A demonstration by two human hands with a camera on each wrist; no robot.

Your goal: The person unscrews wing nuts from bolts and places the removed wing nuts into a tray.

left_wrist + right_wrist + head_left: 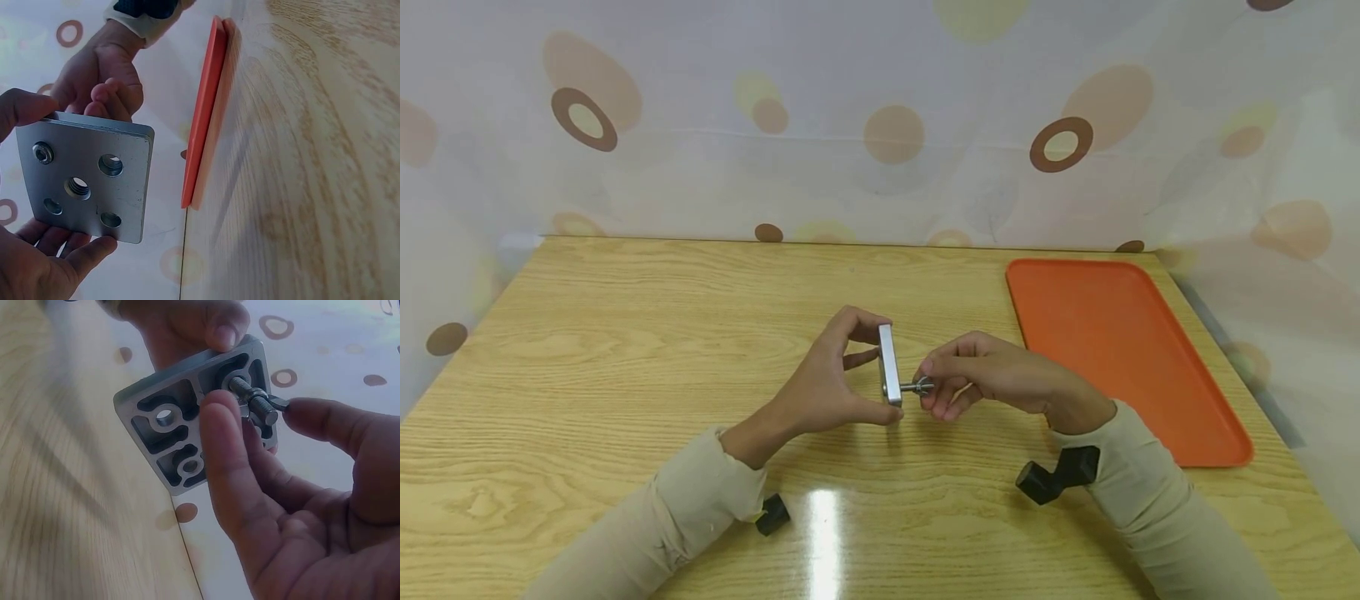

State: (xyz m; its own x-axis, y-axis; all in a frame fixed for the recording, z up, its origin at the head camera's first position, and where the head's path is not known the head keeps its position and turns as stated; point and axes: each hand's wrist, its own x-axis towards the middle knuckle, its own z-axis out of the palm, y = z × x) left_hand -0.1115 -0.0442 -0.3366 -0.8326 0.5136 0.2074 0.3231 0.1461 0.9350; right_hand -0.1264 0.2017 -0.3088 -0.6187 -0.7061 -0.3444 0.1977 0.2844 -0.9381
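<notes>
My left hand (822,387) grips a square grey metal plate (889,362) by two opposite edges, holding it upright above the table. In the left wrist view its flat face shows a threaded centre hole and corner holes, one filled by a socket-head bolt (42,152). From the ribbed back of the plate, seen in the right wrist view, the bolt's threaded shank (269,416) sticks out with a wing nut (277,402) partway along it. My right hand (1000,377) pinches the wing nut between thumb and forefinger; the forefinger hides part of it.
An orange tray (1105,350) lies at the right side of the wood-grain table (625,358). Behind the table hangs a pale sheet (820,167) patterned with circles. Black wrist devices (1060,475) sit at both cuffs.
</notes>
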